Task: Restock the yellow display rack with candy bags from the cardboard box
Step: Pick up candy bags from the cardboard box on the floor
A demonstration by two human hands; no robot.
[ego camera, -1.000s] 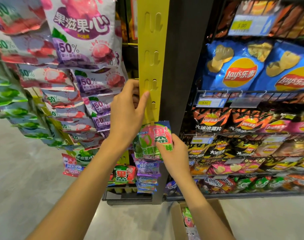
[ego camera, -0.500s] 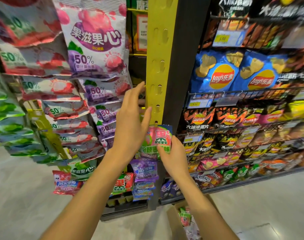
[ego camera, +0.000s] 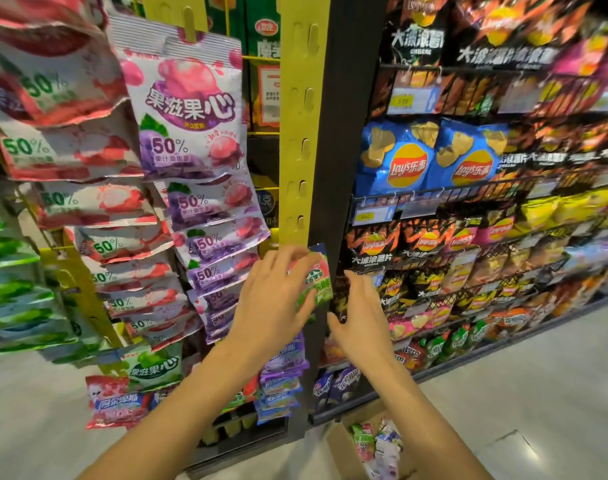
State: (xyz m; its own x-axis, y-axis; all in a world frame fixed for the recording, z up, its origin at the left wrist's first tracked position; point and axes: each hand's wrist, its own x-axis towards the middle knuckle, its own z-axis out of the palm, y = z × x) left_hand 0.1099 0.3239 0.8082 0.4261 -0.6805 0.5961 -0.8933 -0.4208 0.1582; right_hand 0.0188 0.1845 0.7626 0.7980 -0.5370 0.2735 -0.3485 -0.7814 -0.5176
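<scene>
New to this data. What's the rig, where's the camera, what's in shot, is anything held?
There is no machine here: a person is restocking a shop with bare hands. The one picture comes from a wide-angle camera on their head, looking forward and down, so both forearms rise from the bottom edge. The left hand is spread over a small green-and-pink candy bag just under the yellow display rack. Blur hides whether it touches the bag. The right hand is open beside the bag and holds nothing. The cardboard box on the floor holds more bags. Blue crisp bags sit on the shelves to the right.
</scene>
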